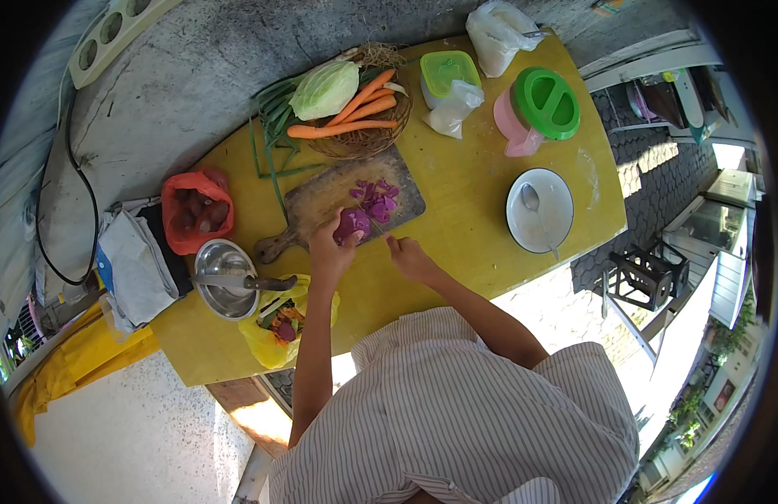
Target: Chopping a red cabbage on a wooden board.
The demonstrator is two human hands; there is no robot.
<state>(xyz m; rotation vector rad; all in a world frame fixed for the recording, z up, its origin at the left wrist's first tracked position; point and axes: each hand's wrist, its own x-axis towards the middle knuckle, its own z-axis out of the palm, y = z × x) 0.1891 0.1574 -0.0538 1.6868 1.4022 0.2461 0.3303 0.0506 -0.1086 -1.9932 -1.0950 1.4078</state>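
Note:
My left hand [331, 244] is closed around a purple vegetable piece [351, 224], perhaps a peeled purple sweet potato, at the near edge of a wooden cutting board [326, 192]. To its right, my right hand [409, 255] grips the handle of a small knife [377, 228], whose blade lies beside the purple piece. Cut purple chunks [379, 203] are scattered on the board just beyond the blade. Behind the board, a wicker basket [357, 146] holds carrots [363, 112] and a green cabbage [326, 90], with green onions [277, 107] at its left.
A large knife [228, 281] rests across a metal bowl [220, 261], near a yellow bag of peelings [263, 343] and a red plastic bag [178, 208]. Rightward are a white bowl [521, 236] with a spoon, a pink pitcher [507, 120], a green-lidded container [450, 70] and a plastic bag [497, 41].

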